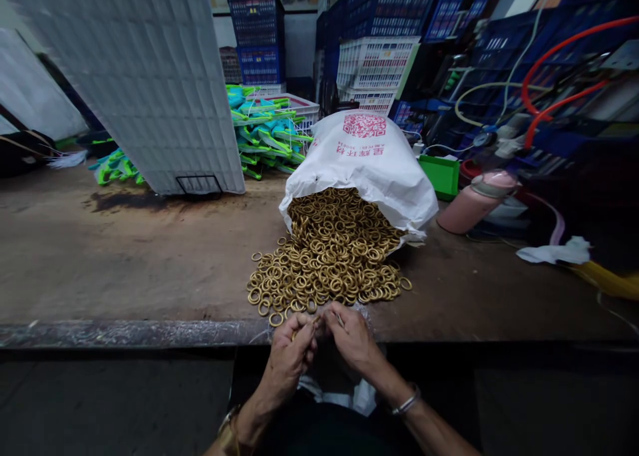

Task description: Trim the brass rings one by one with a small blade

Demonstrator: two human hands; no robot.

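Note:
My left hand is closed at the table's front edge, its thumb and fingers pinching a brass-coloured ring whose edge shows at the fingertips. Close beside it, my right hand is also closed in a pinch, fingertips almost meeting those of the left. A thin pale edge shows between its fingers, too small to name. Just beyond both hands lies a loose heap of brass-coloured rings. It spills from the open mouth of a white woven sack lying on its side with red print on it.
The brown worktable runs across the view. A tall grey ribbed panel stands at left, before green and turquoise pieces. On the right are a pink bottle, a green tray and orange hoses. Stacked crates stand behind.

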